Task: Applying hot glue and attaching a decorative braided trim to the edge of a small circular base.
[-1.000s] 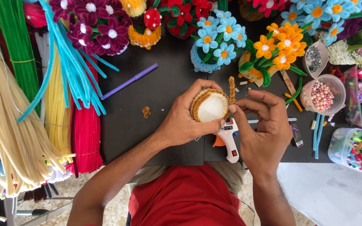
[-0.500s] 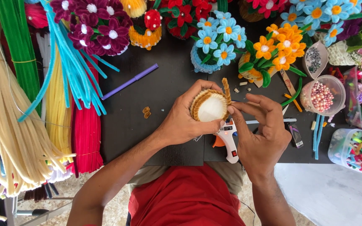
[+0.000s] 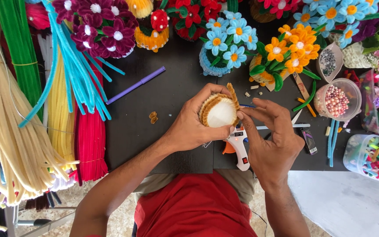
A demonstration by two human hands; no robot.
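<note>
Your left hand (image 3: 194, 127) grips a white foam ball (image 3: 221, 115) from the left side, fingers curled round it, thumb underneath. Ball sits above the bench centre, near the front edge, held off the black bench top (image 3: 172, 92). A tan pipe cleaner (image 3: 210, 105) wraps the ball's left and top rim in several turns; its free end sticks up at the ball's upper right.

Your right hand (image 3: 272, 140) is at the ball's right side, index finger and thumb pinched against the rim where the tan wrap ends; other fingers loosely bent. Whether they clamp the wrap itself: can't tell.

Glue gun (image 3: 237, 149), white w/ orange trigger, lies on the bench just below the ball, between both hands, nozzle end hidden.

Bench rear edge: pipe-cleaner flower pots, incl. blue flowers (image 3: 224, 44) and orange flowers (image 3: 292, 50). Right side: clear cup of pink beads (image 3: 338, 100). Left edge: bundles of pipe cleaners, red (image 3: 88, 145), yellow (image 3: 60, 109), cream (image 3: 9, 145). A purple stick (image 3: 136, 84) lies left of centre, well apart from the hands. Small tan scrap (image 3: 153, 117) lies near your left hand.
</note>
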